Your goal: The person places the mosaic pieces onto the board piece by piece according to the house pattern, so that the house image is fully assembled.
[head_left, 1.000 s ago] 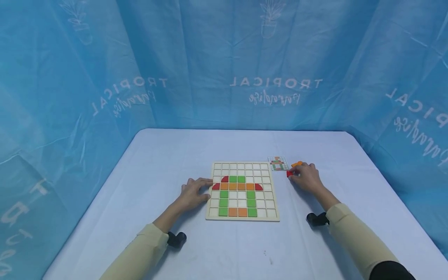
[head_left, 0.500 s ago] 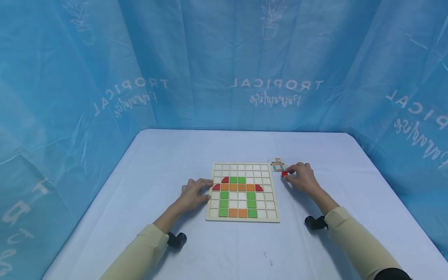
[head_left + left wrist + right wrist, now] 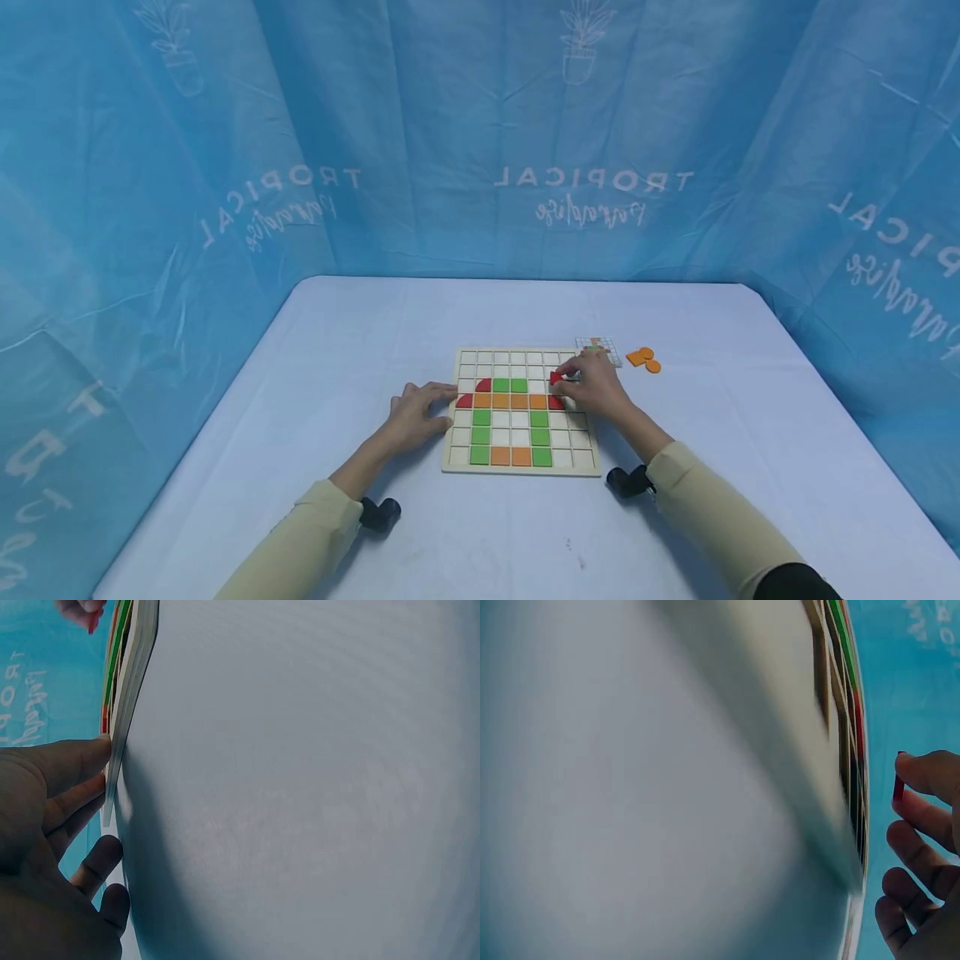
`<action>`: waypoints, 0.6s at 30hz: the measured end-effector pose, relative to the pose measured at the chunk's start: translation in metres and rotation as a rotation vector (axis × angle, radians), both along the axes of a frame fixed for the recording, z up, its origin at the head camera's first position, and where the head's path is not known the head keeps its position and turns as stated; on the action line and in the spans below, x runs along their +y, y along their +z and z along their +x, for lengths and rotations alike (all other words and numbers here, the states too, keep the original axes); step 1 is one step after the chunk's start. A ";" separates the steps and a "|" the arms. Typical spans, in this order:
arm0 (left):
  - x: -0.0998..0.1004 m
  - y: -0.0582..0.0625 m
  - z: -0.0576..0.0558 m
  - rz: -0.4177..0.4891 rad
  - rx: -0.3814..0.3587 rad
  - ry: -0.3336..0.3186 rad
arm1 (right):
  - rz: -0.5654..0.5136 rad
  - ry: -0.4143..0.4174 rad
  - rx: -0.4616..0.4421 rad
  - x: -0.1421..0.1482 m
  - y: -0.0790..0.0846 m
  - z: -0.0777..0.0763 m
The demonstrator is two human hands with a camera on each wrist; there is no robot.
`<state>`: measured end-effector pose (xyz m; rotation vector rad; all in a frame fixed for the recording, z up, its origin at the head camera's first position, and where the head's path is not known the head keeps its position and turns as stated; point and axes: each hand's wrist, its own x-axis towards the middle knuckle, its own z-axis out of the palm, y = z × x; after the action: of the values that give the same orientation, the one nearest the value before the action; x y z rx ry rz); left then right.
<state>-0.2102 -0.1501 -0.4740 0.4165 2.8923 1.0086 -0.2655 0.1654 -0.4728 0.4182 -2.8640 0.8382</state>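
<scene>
A light wooden grid board lies on the table, with red, orange and green tiles set in its squares. My left hand rests at the board's left edge, fingers fairly straight, thumb and fingertips touching the rim; in the left wrist view, the thumb meets that edge. Between thumb and index finger my right hand pinches a small red tile, held above the board's right part. Its exact shape is hard to tell, since the fingertips cover part of it. The squares under the right hand are hidden.
A small pattern card lies beyond the board's far right corner, partly covered by the right hand. Several loose orange pieces sit to its right. A blue printed curtain hangs behind the white table.
My right hand has picked up the red tile near the orange pieces and carried it left, over the board's right side. The orange pieces are now uncovered. My left hand stays put.
</scene>
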 end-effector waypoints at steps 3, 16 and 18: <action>0.000 0.000 0.000 -0.003 0.000 0.001 | 0.023 0.023 0.009 -0.012 -0.002 -0.002; 0.001 0.000 -0.001 -0.011 -0.011 0.007 | 0.135 0.107 0.069 -0.025 -0.002 -0.002; 0.001 0.000 -0.001 -0.011 -0.012 0.011 | 0.138 0.108 0.064 -0.025 -0.002 -0.002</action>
<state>-0.2108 -0.1494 -0.4739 0.3931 2.8910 0.9923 -0.2673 0.1402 -0.4753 0.6089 -2.8713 0.6328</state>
